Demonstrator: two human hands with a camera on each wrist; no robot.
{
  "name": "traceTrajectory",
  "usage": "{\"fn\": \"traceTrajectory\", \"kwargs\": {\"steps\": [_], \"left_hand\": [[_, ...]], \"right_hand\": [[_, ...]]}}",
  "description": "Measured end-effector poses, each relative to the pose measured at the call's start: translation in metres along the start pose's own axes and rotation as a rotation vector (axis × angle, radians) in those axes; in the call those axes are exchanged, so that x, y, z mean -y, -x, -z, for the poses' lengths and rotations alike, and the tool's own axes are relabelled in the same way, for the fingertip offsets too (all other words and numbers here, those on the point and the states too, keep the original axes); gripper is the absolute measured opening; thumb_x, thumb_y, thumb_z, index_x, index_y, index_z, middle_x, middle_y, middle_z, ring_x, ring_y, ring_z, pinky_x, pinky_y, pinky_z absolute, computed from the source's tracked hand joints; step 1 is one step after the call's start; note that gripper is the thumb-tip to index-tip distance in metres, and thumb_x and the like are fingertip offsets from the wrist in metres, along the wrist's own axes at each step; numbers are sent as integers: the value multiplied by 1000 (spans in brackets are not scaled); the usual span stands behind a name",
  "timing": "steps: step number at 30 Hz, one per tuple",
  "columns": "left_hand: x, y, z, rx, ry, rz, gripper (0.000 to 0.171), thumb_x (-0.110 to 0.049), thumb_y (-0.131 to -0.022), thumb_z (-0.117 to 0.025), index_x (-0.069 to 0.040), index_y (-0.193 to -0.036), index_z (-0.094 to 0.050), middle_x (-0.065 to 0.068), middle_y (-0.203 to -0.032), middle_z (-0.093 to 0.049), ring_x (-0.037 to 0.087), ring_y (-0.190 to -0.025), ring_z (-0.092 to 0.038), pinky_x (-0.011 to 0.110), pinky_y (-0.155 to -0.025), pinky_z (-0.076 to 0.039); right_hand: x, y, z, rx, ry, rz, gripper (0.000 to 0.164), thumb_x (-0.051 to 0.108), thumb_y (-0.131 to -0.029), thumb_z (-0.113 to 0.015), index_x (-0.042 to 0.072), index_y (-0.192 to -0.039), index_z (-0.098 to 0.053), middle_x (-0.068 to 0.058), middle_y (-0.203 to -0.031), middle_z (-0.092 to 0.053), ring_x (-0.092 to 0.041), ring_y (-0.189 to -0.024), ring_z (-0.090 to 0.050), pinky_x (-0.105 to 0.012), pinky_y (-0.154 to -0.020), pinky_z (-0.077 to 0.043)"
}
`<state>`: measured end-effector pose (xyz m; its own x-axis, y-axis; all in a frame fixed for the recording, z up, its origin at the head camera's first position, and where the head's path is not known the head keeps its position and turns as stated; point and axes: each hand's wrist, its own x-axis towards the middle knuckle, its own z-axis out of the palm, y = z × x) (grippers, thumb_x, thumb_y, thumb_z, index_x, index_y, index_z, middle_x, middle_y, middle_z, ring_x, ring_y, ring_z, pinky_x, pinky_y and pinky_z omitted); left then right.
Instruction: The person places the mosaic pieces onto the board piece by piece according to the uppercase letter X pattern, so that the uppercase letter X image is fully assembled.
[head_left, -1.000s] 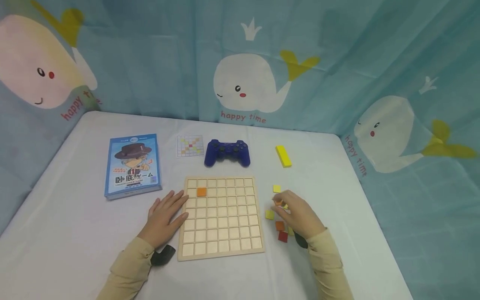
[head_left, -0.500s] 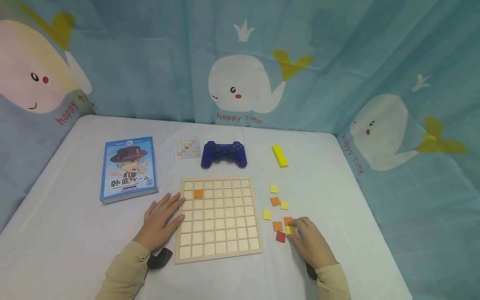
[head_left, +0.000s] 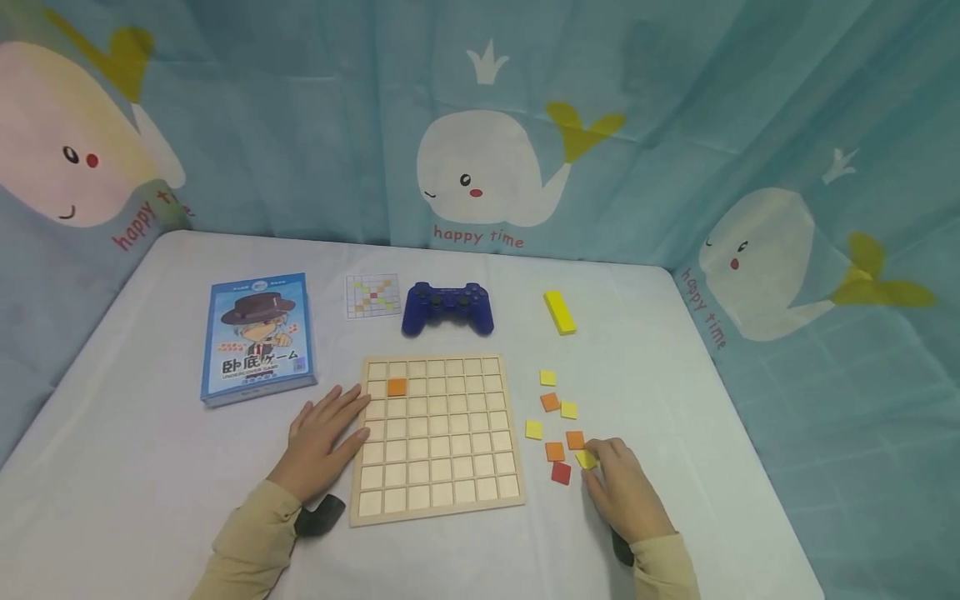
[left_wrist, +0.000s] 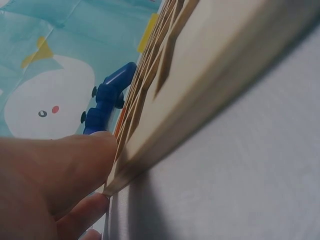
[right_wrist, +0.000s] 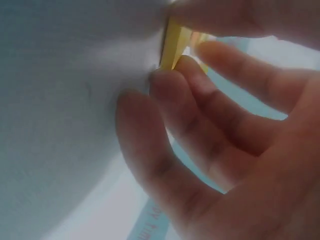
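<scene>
A square wooden grid board (head_left: 438,429) lies on the white table, with one orange tile (head_left: 397,387) in a cell near its upper left corner. My left hand (head_left: 322,442) rests at the board's left edge, fingers extended; in the left wrist view, the thumb (left_wrist: 95,150) touches the board's rim. To the right of the board, my right hand (head_left: 628,492) pinches a yellow tile (head_left: 586,459) between thumb and fingers at table level. Close by lie a red tile (head_left: 561,472) and several loose orange and yellow tiles, among them an orange tile (head_left: 575,440).
Behind the board are a blue game controller (head_left: 448,309), a printed grid card (head_left: 372,297) and a yellow block (head_left: 559,312). A blue game box (head_left: 258,337) lies at the left. A whale-print curtain (head_left: 300,125) surrounds the table's back and sides.
The right hand let go of an orange tile and moved toward the front, where it now pinches a yellow tile, turned and shifted slightly right. The left hand stays at the board.
</scene>
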<state>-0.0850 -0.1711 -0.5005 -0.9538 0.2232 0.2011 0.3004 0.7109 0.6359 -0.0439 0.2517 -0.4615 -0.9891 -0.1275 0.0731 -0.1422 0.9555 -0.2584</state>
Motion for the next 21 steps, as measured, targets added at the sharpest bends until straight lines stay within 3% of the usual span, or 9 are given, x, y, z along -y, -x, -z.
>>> {"fn": "traceTrajectory", "kwargs": {"steps": [7, 10, 14, 17, 21], "left_hand": [[-1, 1, 0, -7, 5, -2, 46, -25, -95, -57, -8, -138, -50, 16, -148, -42, 42, -138, -28, 62, -111, -11], [-1, 1, -1, -7, 7, -1, 46, -25, -95, -57, -8, -138, -50, 15, -148, -42, 42, -138, -28, 62, -111, -11], [-1, 1, 0, -5, 8, 0, 46, -25, -95, -57, -8, -138, -50, 15, -148, -42, 42, -138, -28, 62, -111, -11], [-1, 1, 2, 1, 9, 1, 48, -25, -94, -59, -8, -138, -50, 15, -148, -42, 42, -139, -27, 62, -111, -11], [-1, 1, 2, 4, 12, -2, 50, -26, -92, -63, -9, -138, -51, 15, -147, -43, 41, -139, -27, 62, -111, -12]], "right_hand": [[3, -1, 9, -40, 4, 51, 37, 1, -77, -75, 3, -110, -58, -8, -105, -60, -21, -99, -58, -38, -87, -54], [7, -9, 16, -79, 8, 161, 35, -1, -75, -77, 5, -104, -58, -5, -102, -58, -19, -96, -57, -35, -85, -54], [11, -31, 19, -144, -46, 371, 32, -6, -74, -76, 5, -98, -59, -4, -98, -57, -17, -95, -56, -30, -82, -54], [17, -50, 15, -133, -112, 473, 30, -10, -74, -74, 5, -95, -59, -5, -99, -57, -17, -96, -57, -29, -82, -54], [29, -75, 11, -74, -197, 542, 30, -11, -75, -74, 4, -96, -58, -5, -103, -57, -17, -93, -58, -28, -79, -55]]}}
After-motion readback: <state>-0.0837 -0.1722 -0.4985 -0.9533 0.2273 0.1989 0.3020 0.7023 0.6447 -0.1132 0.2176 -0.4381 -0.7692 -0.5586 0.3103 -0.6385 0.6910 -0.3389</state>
